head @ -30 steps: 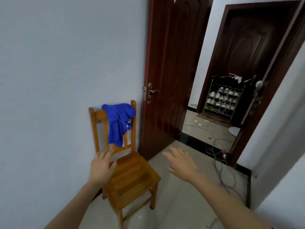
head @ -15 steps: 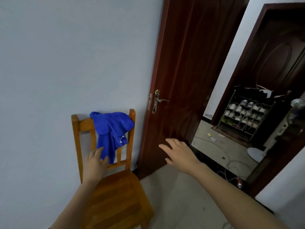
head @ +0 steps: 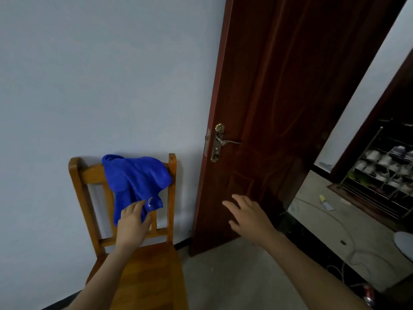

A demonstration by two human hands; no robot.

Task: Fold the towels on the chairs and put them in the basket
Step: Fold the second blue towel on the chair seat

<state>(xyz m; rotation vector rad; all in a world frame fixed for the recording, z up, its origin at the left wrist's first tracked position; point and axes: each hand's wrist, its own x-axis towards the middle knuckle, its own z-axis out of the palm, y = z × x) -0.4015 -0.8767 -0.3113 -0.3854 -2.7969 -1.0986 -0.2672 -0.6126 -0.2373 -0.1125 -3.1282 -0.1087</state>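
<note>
Crumpled blue towel [head: 136, 180] draped over wooden chair [head: 78, 184] backrest.

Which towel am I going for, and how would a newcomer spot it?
Start at the dark red door; just left of it a wooden chair stands against the wall. The towel hangs bunched over the chair's top rail. It alone is bright blue, with the left hand at its lower edge.

Home hallway: wooden chair [head: 143, 276], panelled door [head: 290, 108], shoe rack [head: 384, 171]
</note>
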